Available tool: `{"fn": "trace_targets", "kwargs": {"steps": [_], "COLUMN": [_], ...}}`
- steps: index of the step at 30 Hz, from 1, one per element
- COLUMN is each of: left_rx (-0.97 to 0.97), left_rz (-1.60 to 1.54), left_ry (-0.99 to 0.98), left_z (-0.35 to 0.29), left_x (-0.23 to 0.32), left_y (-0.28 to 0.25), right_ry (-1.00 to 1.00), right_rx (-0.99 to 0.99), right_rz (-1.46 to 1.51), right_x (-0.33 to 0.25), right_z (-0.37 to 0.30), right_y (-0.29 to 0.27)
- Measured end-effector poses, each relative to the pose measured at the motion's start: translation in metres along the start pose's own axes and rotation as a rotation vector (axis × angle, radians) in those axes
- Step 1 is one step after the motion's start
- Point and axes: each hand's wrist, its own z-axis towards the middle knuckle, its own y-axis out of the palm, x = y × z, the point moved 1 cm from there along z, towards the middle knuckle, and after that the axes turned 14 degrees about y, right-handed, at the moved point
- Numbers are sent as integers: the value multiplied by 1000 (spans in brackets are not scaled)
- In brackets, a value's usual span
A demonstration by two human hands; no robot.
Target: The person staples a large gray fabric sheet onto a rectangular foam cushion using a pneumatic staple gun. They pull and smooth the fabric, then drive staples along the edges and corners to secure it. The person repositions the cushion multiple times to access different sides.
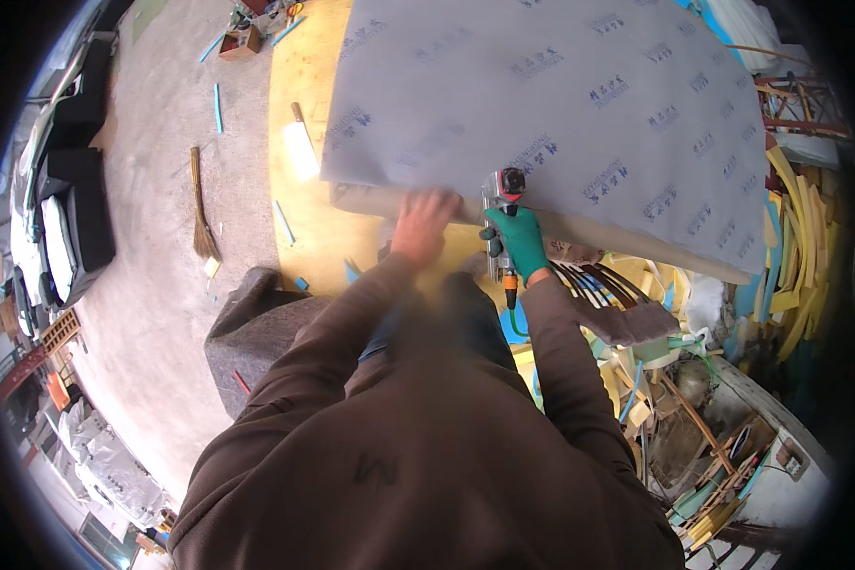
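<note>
My right hand [522, 239], in a green glove, is closed round a pneumatic staple gun [500, 195] with an orange-ended fitting and a green hose below it. The gun's head lies at the near edge of a large upholstered piece covered in grey printed lining fabric [541, 104]. My bare left hand [426, 226] is at the same edge, left of the gun, over the brownish side cloth [370, 199]. Motion smears its fingers, so their pose and any grip on the cloth cannot be made out.
A broad-bladed cleaver-like tool [300, 144] lies on the yellow board [299, 228] at left. A broom [200, 214] rests on the concrete floor. Dark grey fabric [256, 332] is bunched near my left arm. Foam strips [803, 247] and scraps crowd the right side.
</note>
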Motion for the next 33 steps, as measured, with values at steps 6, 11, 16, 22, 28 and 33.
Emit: {"fn": "trace_targets", "kwargs": {"steps": [6,11,16,22,28,33], "left_rx": [-25,-86,-98,-38,-197,-110], "left_rz": [-21,-35,-30,-21,42,53], "left_ry": [-9,-39,-15,92,-31,-67], "left_z": [-13,-31,-42,-56,-66,-22], "left_x": [-27,-60,-84,-106,-123,-127], "left_y": [-28,-50,-62,-55,-39,-40], "right_ry": [125,116,76,45,-88,68], "right_rx": [-16,-19,30,96,300,441], "right_rz": [74,100,109,-220,-690,-430], "right_x": [-16,-30,-37,-2,63,125], "right_z": [-15,-29,-44,-131,-260,-339], "right_y": [26,73,80,13,-61,-120]}}
